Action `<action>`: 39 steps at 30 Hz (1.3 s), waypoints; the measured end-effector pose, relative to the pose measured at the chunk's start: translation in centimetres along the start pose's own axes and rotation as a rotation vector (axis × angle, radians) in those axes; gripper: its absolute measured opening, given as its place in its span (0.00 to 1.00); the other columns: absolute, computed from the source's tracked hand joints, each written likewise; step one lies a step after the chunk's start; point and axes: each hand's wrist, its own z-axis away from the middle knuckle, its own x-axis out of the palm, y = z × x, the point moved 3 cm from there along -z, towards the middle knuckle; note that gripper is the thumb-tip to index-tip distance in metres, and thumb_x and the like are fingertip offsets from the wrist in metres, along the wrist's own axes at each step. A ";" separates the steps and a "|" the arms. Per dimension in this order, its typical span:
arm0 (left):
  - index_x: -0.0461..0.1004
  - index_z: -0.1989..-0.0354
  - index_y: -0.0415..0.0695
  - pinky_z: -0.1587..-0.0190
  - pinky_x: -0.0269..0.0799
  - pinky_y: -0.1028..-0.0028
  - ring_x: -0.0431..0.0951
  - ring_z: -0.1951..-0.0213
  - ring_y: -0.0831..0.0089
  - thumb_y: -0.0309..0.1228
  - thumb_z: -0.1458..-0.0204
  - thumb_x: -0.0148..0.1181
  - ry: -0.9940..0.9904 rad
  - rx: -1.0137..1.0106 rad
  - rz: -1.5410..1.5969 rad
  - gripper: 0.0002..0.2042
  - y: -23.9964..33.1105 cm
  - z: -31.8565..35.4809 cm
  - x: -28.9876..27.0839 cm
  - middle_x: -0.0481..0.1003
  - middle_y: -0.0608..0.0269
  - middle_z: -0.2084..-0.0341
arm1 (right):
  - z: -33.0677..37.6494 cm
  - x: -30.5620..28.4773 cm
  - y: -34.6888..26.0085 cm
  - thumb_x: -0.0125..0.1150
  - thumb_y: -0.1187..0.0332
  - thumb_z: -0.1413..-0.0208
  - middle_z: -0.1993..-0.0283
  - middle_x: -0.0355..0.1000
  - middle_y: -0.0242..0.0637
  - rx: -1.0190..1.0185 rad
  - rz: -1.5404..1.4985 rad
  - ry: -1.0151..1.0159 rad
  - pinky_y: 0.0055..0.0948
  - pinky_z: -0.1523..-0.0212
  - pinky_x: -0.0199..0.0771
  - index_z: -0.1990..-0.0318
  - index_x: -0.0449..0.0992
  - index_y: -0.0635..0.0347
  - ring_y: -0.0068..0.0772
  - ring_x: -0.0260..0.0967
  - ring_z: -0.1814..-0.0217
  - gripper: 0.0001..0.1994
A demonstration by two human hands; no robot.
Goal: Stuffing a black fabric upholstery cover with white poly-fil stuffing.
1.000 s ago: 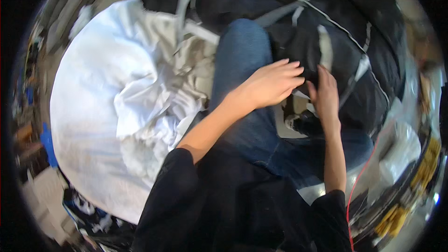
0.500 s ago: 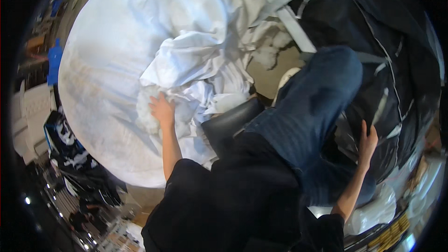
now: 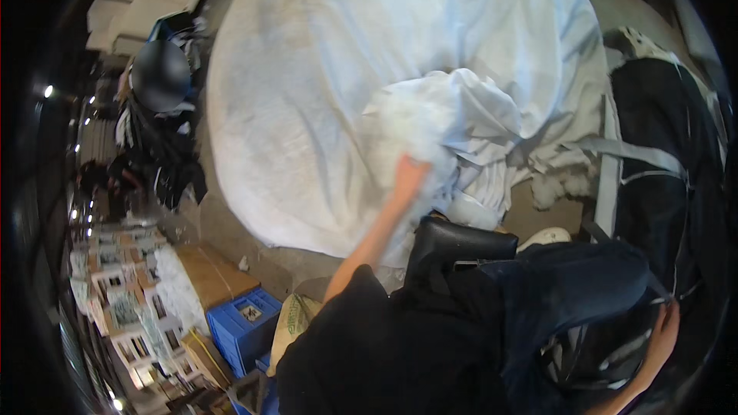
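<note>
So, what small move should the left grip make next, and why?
Perhaps ease the left grip slightly forward into the white fluffy stuffing, because it seems to meet the near part, while more lies loose beyond, against the white fabric.

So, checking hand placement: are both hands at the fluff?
No, the left hand is at the fluff, the right hand at the cloth.

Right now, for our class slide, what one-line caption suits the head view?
Left hand at white stuffing amid rumpled white cloth; right hand against black fabric.
</note>
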 end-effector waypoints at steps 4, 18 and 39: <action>0.68 0.46 0.36 0.50 0.72 0.68 0.75 0.53 0.65 0.25 0.59 0.61 -0.348 0.234 0.578 0.26 9.5 12.0 7.8 0.76 0.54 0.58 | -0.4 1.4 -16.7 0.60 0.69 0.42 0.30 0.56 0.44 -0.432 -0.713 -0.018 0.38 0.35 0.60 0.33 0.59 0.58 0.44 0.55 0.29 0.30; 0.68 0.41 0.42 0.35 0.55 0.60 0.62 0.37 0.48 0.29 0.60 0.66 -1.665 0.847 0.374 0.31 29.1 37.0 27.5 0.61 0.42 0.38 | 12.2 7.9 -0.7 0.61 0.62 0.46 0.36 0.62 0.41 -0.179 -1.435 0.674 0.36 0.34 0.57 0.36 0.59 0.67 0.34 0.57 0.33 0.32; 0.57 0.34 0.41 0.35 0.54 0.56 0.58 0.35 0.50 0.48 0.52 0.67 -0.261 1.717 -0.265 0.40 45.7 23.5 41.7 0.60 0.40 0.37 | 19.1 14.1 20.7 0.60 0.63 0.40 0.48 0.71 0.34 0.534 -1.841 1.232 0.33 0.49 0.74 0.43 0.68 0.56 0.28 0.71 0.49 0.19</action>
